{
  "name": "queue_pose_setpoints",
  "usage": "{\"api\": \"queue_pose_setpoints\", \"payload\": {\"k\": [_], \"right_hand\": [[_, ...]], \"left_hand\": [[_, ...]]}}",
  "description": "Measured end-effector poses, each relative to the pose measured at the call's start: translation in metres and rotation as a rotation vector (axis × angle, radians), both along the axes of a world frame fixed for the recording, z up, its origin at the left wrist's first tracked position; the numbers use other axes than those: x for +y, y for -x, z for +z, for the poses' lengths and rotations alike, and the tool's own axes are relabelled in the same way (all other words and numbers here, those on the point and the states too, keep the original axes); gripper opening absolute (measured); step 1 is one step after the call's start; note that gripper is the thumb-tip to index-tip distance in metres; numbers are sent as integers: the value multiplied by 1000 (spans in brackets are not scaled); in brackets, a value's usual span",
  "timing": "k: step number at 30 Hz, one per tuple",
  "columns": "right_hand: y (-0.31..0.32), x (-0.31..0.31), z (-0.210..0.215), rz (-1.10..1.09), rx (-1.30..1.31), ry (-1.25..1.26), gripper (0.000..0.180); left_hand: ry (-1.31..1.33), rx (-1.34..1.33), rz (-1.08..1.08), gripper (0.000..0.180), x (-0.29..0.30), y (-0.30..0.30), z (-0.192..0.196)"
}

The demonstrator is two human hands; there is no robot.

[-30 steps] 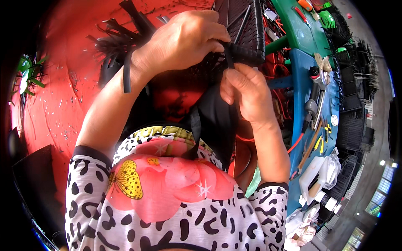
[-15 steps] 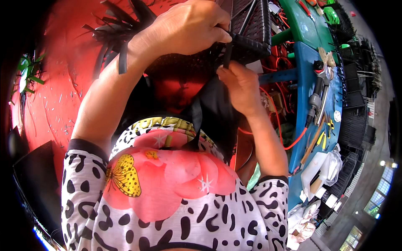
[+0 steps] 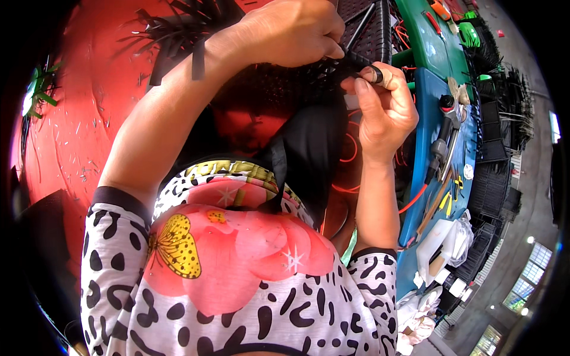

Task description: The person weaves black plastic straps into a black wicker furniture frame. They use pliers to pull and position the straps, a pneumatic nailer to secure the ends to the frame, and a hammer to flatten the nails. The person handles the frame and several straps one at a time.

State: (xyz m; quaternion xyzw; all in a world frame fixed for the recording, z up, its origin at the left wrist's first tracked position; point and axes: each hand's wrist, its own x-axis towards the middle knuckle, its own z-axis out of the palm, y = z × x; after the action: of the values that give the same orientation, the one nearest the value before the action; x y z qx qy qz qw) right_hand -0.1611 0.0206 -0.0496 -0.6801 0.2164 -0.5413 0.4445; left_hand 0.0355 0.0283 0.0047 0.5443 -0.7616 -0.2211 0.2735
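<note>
A black woven piece with a frame point(image 3: 383, 29) stands at the top, beyond my hands. My left hand point(image 3: 294, 32) is closed at its near edge, thumb and forefinger pinching a black strip that is mostly hidden by the fingers. Just to the right, my right hand point(image 3: 389, 113) has its thumb and forefinger brought together at the dark strip beside the weave, with the other fingers curled. Tan tape and a black band point(image 3: 376, 75) wrap one of its fingers. The dark weave makes the strip's ends hard to see.
Loose black strips point(image 3: 184, 29) bunch beside my left forearm. Red sheeting point(image 3: 77, 118) with scraps spreads at left. At right, a blue stool point(image 3: 418, 154) bears a power tool point(image 3: 442, 139), yellow-handled tools point(image 3: 446, 204) and plastic bags; a green stool point(image 3: 430, 35) stands beyond.
My right hand has moved up and to the right, turning so that its palm side and taped finger show. My left hand has shifted slightly right, still pinched at the weave.
</note>
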Motion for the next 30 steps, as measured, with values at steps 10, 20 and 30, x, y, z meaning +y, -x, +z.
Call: {"api": "queue_pose_setpoints", "payload": {"k": [10,20,30], "right_hand": [[-14,13,-20,-137,-145,-76,13],[14,10,21,-343,861,511,15],[-52,-112,82,670,1416,141,18]], "left_hand": [[-2,47,-10,19,0,0,-5],[97,74,-14,18,1,0,-8],[239,85,-76,17,0,-4,-16]]}}
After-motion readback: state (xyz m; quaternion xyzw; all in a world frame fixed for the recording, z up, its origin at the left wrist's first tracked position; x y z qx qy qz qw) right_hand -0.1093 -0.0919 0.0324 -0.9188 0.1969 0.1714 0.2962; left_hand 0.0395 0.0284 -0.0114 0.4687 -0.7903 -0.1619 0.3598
